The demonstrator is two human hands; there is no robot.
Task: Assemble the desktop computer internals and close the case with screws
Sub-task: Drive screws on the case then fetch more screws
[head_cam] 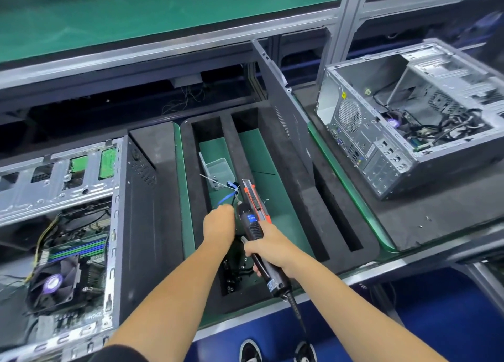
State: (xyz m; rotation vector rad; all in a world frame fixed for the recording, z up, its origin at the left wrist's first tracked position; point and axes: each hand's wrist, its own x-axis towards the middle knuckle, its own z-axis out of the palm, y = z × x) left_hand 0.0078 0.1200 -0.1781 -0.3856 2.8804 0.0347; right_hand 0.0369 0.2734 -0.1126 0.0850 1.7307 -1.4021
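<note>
Fingers of the right hand (268, 248) wrap the electric screwdriver (257, 241); those of the left hand (219, 222) curl out of sight at its tip, so what they pinch I cannot tell. The open case (58, 225) lies at left on the counter (436, 222), board and fan fitted, its side panel (283, 99) off, unscrewed. A utility knife (255, 200) and clear box (219, 169) crowd the foam tray (338, 225); another case (414, 113) sits right.
</note>
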